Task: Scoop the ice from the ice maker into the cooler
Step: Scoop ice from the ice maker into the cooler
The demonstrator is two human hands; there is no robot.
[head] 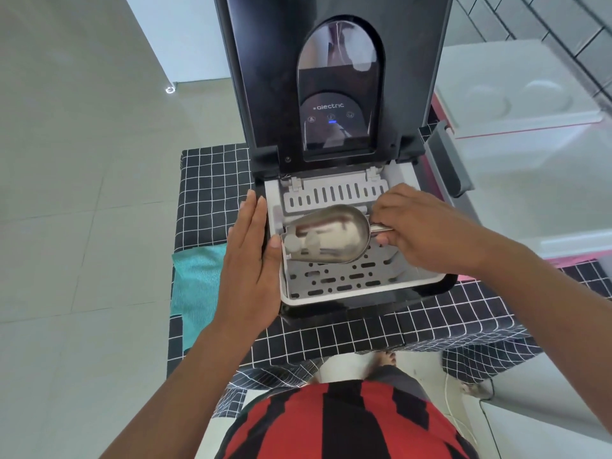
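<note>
Scooping inside an open "alectric" ice maker [331,127] on a checked counter [212,180].
Right hand [420,230] grips a steel scoop [328,235] over the basket; left hand [248,256] rests flat against its side. Cooler [530,127] partly cut off right.

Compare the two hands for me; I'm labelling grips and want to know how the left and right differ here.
The left hand lies flat with straight fingers against the ice maker's left side; the right hand curls round the scoop's handle. The left holds nothing; the right holds the scoop inside the basket. The left stays outside the machine; the right reaches over its opening. Both are bare.
</note>
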